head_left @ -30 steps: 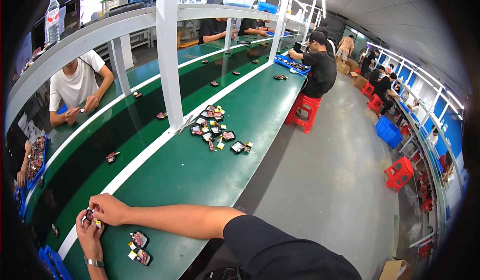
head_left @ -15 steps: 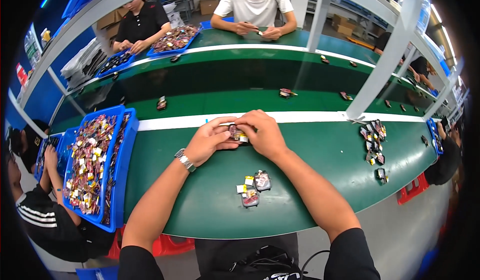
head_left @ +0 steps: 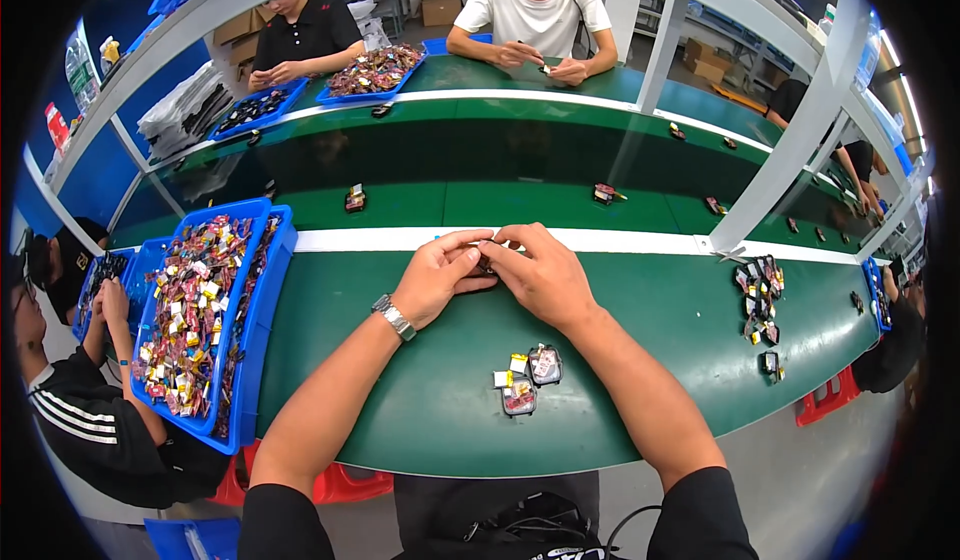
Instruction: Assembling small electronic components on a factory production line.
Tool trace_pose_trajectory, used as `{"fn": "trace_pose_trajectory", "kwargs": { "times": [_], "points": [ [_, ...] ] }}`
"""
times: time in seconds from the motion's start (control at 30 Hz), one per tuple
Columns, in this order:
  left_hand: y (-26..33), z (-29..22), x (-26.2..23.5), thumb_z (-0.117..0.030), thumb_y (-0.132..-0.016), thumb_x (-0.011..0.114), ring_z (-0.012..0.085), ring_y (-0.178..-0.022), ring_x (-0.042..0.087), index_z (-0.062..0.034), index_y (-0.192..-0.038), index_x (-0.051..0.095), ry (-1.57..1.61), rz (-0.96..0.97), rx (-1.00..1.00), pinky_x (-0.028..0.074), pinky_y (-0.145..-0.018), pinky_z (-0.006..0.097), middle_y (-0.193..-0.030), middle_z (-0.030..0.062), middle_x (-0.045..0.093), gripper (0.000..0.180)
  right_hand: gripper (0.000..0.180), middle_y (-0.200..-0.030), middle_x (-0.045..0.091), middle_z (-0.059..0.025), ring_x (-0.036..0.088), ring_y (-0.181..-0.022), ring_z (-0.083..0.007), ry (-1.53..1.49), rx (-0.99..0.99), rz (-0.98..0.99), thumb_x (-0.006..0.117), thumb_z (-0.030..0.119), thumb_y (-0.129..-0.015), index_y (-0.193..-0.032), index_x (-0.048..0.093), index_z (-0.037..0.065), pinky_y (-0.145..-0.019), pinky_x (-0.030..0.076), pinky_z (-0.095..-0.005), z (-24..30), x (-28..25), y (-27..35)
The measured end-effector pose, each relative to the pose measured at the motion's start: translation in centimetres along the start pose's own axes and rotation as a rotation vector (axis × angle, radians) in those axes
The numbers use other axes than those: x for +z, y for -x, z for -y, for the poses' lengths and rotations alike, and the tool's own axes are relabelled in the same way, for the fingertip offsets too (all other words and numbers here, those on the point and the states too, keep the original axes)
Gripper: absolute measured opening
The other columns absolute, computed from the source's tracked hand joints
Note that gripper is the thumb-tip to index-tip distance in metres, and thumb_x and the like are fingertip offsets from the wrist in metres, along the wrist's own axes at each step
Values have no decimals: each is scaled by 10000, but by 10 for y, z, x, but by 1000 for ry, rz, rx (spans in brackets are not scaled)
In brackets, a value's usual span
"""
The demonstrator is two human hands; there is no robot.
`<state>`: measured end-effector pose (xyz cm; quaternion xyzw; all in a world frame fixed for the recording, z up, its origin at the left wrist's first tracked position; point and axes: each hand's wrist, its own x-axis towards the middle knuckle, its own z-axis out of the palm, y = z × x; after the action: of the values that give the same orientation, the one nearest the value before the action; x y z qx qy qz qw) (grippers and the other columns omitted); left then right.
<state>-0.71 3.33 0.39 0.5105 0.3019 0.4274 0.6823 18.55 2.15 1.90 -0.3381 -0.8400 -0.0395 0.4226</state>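
1. I have the left hand [head_left: 436, 282] and the right hand [head_left: 546, 278] together over the green, smooth-topped table [head_left: 420, 410], close to the long white strip [head_left: 630, 242] along its far side.
2. Between them is a small dark piece [head_left: 486, 267], mostly covered, so I cannot tell its full shape.
3. My left fingers [head_left: 458, 241] curl in, thumb near the forefinger, gripping the piece from its left; only a narrow gap remains between them.
4. My right fingers are bent and nearly closed, pinching the piece from its right and above.
5. A silver metal-link watch [head_left: 394, 317] circles the left wrist.
6. Nearer me, between the forearms, two small black-rimmed, rounded units [head_left: 519, 396] lie touching or nearly so, with white-and-yellow tabs [head_left: 518, 363] at their left.
7. Well to the right I see a loose cluster of similar black-rimmed units [head_left: 758, 295], and one single unit [head_left: 770, 366] just nearer me.
8. To my left, stacked blue plastic trays [head_left: 262, 335] carry a heap of reddish, white and yellow parts [head_left: 185, 320].
9. Across from me, a person in a white shirt [head_left: 530, 15] holds something small in both hands.
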Motion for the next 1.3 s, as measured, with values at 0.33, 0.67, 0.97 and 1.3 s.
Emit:
{"fn": "trace_pose_trajectory", "kwargs": {
  "times": [0.33,0.67,0.97,1.3],
  "points": [
    [0,4,2,-240,-1033,460,151,-1003,619,-1,-1335,516,-32,5,-43,562,-885,310,-1122,74,613,389,233,-952,598,-44,605,-846,-233,-22,9,-40,718,45,-724,-940,632,52,-674,528,-343,6,0,-2],
    [2,2,2,-206,-1019,494,146,-924,626,32,-1365,472,-39,-10,-38,556,-839,285,-1089,83,624,420,230,-917,624,-37,625,-817,-217,21,-75,-53,726,28,-711,-929,666,71,-656,539,-324,2,0,1],
    [6,4,3,-172,-1025,466,157,-892,646,31,-1343,487,-131,-35,-55,563,-811,280,-1077,106,635,378,146,-1039,565,-72,563,-956,-262,-133,56,116,717,61,-728,-828,611,72,-796,494,-391,4,-5,0],
    [6,7,-1,-155,-934,609,181,-956,663,-4,-1331,446,-184,-12,24,570,-780,280,-1102,117,650,455,129,-1192,564,-119,516,-1163,-293,-282,156,69,659,165,-794,-861,685,59,-951,469,-386,-11,11,10]
  ]
}}
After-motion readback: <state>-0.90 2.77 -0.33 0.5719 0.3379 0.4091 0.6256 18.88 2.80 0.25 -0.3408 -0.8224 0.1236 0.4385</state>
